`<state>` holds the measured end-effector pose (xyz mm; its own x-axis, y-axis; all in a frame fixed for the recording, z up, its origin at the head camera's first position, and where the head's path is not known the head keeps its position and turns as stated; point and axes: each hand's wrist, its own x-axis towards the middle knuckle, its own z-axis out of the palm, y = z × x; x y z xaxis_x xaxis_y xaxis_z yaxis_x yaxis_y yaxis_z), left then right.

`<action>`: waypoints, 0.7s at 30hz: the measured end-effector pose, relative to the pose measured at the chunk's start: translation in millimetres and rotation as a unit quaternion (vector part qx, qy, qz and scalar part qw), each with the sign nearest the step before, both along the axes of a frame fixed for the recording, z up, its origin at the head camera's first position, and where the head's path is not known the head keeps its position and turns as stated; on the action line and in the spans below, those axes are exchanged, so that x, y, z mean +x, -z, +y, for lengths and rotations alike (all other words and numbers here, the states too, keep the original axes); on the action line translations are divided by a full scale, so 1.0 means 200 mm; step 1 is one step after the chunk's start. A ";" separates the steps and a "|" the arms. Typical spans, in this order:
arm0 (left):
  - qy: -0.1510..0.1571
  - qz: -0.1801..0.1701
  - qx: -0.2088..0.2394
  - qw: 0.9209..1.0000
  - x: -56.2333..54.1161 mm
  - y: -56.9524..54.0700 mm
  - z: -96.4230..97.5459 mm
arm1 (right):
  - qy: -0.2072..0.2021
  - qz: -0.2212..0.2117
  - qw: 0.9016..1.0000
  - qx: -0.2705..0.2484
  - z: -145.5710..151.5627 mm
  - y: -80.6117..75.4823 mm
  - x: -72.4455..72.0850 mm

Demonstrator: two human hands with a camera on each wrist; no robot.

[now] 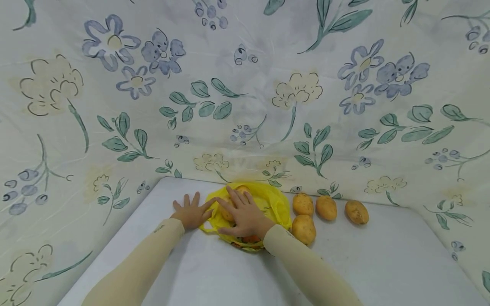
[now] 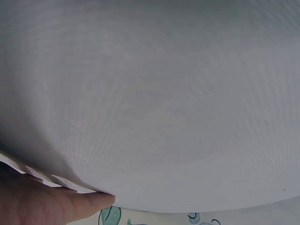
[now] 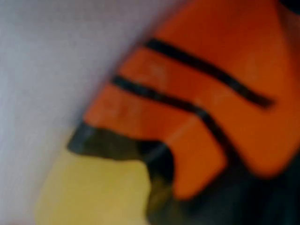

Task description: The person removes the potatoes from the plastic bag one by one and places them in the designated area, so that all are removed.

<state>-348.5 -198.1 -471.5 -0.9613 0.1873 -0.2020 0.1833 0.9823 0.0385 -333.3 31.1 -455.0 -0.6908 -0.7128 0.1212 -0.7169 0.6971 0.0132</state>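
A yellow plastic bag (image 1: 281, 208) lies on the table with its mouth open and potatoes (image 1: 226, 213) showing inside. My left hand (image 1: 191, 213) is spread flat at the bag's left edge, its thumb side touching the plastic near a handle loop. Over the bag, my right hand (image 1: 246, 216) rests with fingers spread and extended, partly covering the potatoes. The right wrist view is filled by the bag's orange and black print (image 3: 187, 93), blurred. In the left wrist view, part of the left hand (image 2: 47, 204) shows low against the white tabletop.
Right of the bag sit several loose potatoes (image 1: 326, 208), two of them close beside the plastic. The white table (image 1: 383, 255) ends at a flower-patterned sheet (image 1: 260, 106) that stands behind it and along both sides.
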 end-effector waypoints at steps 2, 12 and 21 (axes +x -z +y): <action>0.000 -0.001 0.001 1.000 0.00 -0.01 0.00 | -0.004 0.004 1.000 -0.007 0.00 0.00 0.00; -0.003 -0.012 0.017 1.000 0.03 -0.04 0.01 | -0.021 0.008 1.000 -0.012 -0.03 -0.04 0.00; -0.003 -0.010 0.007 1.000 0.01 -0.02 0.00 | -0.005 -0.040 0.999 -0.006 -0.04 -0.06 -0.01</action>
<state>-346.6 -197.1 -468.0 -0.9582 0.1835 -0.2196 0.1756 0.9829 0.0553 -334.7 23.7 -442.2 -0.6913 -0.7187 0.0738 -0.7224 0.6895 -0.0527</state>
